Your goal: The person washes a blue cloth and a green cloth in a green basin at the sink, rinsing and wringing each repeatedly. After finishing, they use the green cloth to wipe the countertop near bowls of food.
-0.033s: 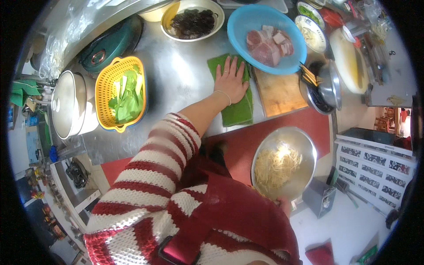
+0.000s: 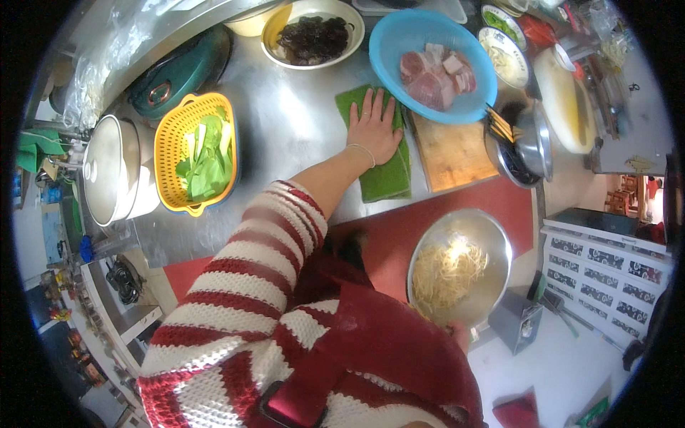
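Note:
My left hand [image 2: 374,130] lies flat with fingers spread on a folded green cloth [image 2: 385,187], on the steel counter [image 2: 285,121]. Only a small part of my right hand [image 2: 460,335] shows; it grips the near rim of a metal bowl [image 2: 497,282], its fingers mostly hidden. Pale, thin shreds [image 2: 446,274] fill part of that bowl, which is held low beside my apron, off the counter. Right of the cloth lies a wooden cutting board [image 2: 453,153]. Partly over the board's far end stands a blue basin [image 2: 389,53] with pieces of raw meat [image 2: 432,82].
A yellow basket [image 2: 165,153] of leafy greens and a lidded white pot [image 2: 107,171] stand at left. Farther back is a bowl of dark, wet food [image 2: 314,39]. Metal bowls [image 2: 534,139] with chopsticks crowd the right edge. A grey bin [image 2: 515,324] stands on the floor.

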Tool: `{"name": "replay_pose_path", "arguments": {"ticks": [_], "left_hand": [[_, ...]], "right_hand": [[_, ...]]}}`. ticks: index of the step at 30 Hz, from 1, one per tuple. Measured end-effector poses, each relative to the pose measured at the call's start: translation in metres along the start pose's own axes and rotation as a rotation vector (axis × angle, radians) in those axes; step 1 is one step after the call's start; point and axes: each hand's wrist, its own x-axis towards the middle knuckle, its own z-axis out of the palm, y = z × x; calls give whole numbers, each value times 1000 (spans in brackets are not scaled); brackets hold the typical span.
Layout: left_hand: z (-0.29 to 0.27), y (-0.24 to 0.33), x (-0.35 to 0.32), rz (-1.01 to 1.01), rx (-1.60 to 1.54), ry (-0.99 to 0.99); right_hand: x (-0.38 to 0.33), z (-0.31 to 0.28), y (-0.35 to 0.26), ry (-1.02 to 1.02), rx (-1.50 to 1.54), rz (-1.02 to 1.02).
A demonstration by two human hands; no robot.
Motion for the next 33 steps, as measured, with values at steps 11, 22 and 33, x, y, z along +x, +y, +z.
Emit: {"name": "replay_pose_path", "arguments": {"ticks": [11,22,33], "left_hand": [[-2,-72,87,-138,23,-7],[-28,-110,3,-311,69,13],[-44,-148,-94,-570,1,58]], "right_hand": [[-11,-4,0,-41,-63,-29],[6,7,-52,-37,-43,-6],[10,78,-134,-363,200,278]]}}
